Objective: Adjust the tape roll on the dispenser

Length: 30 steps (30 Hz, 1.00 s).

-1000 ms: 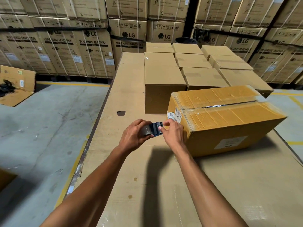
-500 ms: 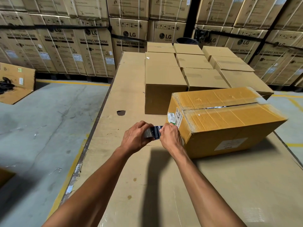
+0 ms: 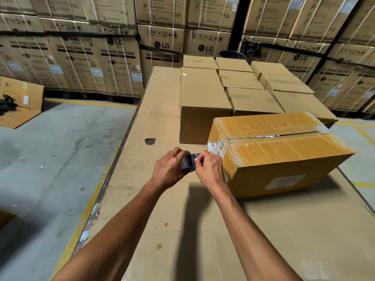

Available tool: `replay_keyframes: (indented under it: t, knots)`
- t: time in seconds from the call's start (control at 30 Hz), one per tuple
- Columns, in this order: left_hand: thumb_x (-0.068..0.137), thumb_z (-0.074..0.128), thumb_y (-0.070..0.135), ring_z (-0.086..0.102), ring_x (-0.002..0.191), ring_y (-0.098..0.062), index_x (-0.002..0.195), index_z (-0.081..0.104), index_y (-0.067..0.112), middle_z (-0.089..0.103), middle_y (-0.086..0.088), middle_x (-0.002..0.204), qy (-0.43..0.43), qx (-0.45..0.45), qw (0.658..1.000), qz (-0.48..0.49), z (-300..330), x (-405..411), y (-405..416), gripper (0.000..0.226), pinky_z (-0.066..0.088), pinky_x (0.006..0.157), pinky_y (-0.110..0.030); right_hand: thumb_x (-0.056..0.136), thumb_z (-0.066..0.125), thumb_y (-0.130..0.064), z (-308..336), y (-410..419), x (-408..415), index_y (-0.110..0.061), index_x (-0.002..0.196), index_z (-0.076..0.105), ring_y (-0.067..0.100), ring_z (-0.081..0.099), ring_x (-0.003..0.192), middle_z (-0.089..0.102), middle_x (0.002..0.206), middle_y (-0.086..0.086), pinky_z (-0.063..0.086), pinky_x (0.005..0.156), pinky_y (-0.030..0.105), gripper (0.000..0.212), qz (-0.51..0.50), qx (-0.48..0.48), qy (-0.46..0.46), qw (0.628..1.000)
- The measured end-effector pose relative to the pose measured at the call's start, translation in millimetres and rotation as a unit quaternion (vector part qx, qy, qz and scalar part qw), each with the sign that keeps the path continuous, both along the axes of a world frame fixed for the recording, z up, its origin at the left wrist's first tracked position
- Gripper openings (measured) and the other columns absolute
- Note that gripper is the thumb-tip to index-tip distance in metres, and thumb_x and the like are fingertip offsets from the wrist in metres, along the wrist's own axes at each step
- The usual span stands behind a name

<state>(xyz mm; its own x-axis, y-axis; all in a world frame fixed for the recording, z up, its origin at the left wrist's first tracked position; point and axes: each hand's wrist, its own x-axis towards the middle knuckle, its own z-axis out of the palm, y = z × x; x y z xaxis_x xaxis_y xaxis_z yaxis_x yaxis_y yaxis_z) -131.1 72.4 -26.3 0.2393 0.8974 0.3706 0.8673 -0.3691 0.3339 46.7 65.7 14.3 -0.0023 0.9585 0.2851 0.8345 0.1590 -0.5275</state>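
Cardboard worktop (image 3: 162,220): both hands' fingers stay clamped on tape roll (image 3: 188,161) (right hand (image 3: 210,169) now nearer left hand (image 3: 169,169)), beside taped carton (image 3: 284,155).

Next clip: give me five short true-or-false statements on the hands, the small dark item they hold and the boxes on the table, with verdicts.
1. Both hands, left hand and right hand, hold the small dark item. True.
2. The taped box lies on the floor. False: it sits on the cardboard-covered table.
3. The taped box carries a white label on its front side. True.
4. The right hand rests flat on the taped box's top. False: its fingers pinch the dark item.
5. The plain boxes behind are stacked open. False: closed.
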Motion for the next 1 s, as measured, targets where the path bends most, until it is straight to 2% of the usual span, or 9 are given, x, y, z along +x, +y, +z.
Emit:
replay_keyframes:
  t: [0.13,0.23,0.37,0.43,0.53,0.63,0.77,0.9,1.0]
  knots:
    - [0.092,0.08,0.06,0.068,0.104,-0.024,0.143,0.056,0.031,0.061,0.005,0.131,0.013,0.01,1.0,0.0,-3.5,-3.5,-0.4,0.064,0.063,0.067,-0.043,0.1,0.07,-0.027,1.5,2.1,6.6,-0.017,0.096,0.072,0.021,0.065,0.094,0.075,0.1,0.004,0.047,0.08,0.028,0.011,0.013,-0.064,0.059,0.996]
    - [0.092,0.081,0.059,0.068,0.103,-0.024,0.143,0.057,0.03,0.062,0.004,0.131,0.012,0.016,1.0,0.002,-2.9,-2.8,-2.0,0.063,0.062,0.065,-0.042,0.101,0.069,-0.026,3.6,1.0,6.0,-0.017,0.096,0.069,0.022,0.066,0.095,0.073,0.1,0.004,0.048,0.076,0.029,0.01,0.015,-0.08,0.065,0.995]
    - [0.093,0.081,0.058,0.069,0.103,-0.025,0.143,0.059,0.029,0.064,0.004,0.131,0.008,0.018,1.0,0.007,-3.4,-2.4,-2.4,0.062,0.061,0.064,-0.041,0.102,0.067,-0.026,6.4,-1.2,5.5,-0.018,0.103,0.06,0.016,0.066,0.093,0.074,0.099,0.003,0.037,0.06,0.01,0.011,0.005,-0.095,0.089,0.991]
    - [0.093,0.081,0.057,0.07,0.103,-0.026,0.144,0.06,0.028,0.064,0.004,0.131,-0.001,0.019,1.0,0.013,-3.0,-1.8,-2.7,0.062,0.061,0.064,-0.04,0.098,0.073,-0.029,2.7,-0.3,4.7,-0.02,0.106,0.057,0.019,0.066,0.096,0.074,0.097,0.004,0.043,0.067,0.019,0.021,0.006,-0.101,0.078,0.992]
    - [0.094,0.08,0.057,0.07,0.101,-0.025,0.143,0.062,0.028,0.065,0.004,0.13,-0.007,0.023,1.0,0.009,-0.4,1.3,-2.6,0.06,0.058,0.063,-0.037,0.091,0.08,-0.039,-1.2,-0.1,2.4,-0.017,0.113,0.064,0.021,0.062,0.099,0.071,0.093,0.0,0.049,0.081,0.033,0.036,0.004,-0.1,0.052,0.994]
    - [0.094,0.079,0.056,0.069,0.099,-0.025,0.142,0.062,0.028,0.064,0.004,0.128,-0.006,0.022,1.0,0.008,0.7,2.4,-3.5,0.058,0.059,0.061,-0.038,0.091,0.079,-0.037,-0.4,-0.8,-0.2,-0.015,0.111,0.071,0.021,0.061,0.098,0.07,0.098,0.002,0.048,0.08,0.03,0.031,0.005,-0.072,0.019,0.997]
    - [0.092,0.082,0.055,0.07,0.101,-0.025,0.143,0.061,0.03,0.064,0.005,0.129,0.002,0.017,1.0,0.006,-3.9,1.5,-3.2,0.061,0.059,0.061,-0.038,0.095,0.072,-0.021,0.9,-1.8,-2.1,-0.016,0.097,0.075,0.024,0.067,0.095,0.073,0.098,0.005,0.053,0.079,0.034,0.007,-0.011,-0.046,-0.013,0.999]
    - [0.091,0.083,0.054,0.069,0.103,-0.024,0.144,0.058,0.031,0.063,0.006,0.13,0.011,0.01,1.0,0.008,-5.4,-1.5,-1.1,0.063,0.061,0.063,-0.04,0.094,0.074,-0.021,2.5,0.0,3.2,-0.02,0.088,0.074,0.019,0.068,0.087,0.075,0.09,-0.002,0.054,0.08,0.032,0.005,-0.021,-0.08,0.052,0.995]
    - [0.09,0.084,0.054,0.068,0.105,-0.024,0.144,0.056,0.032,0.061,0.005,0.13,0.016,0.002,1.0,0.0,-4.0,-4.3,0.5,0.065,0.062,0.066,-0.042,0.098,0.071,-0.027,2.0,2.0,11.7,-0.024,0.094,0.072,0.02,0.064,0.1,0.073,0.102,-0.003,0.044,0.078,0.03,0.004,-0.039,-0.118,0.077,0.989]
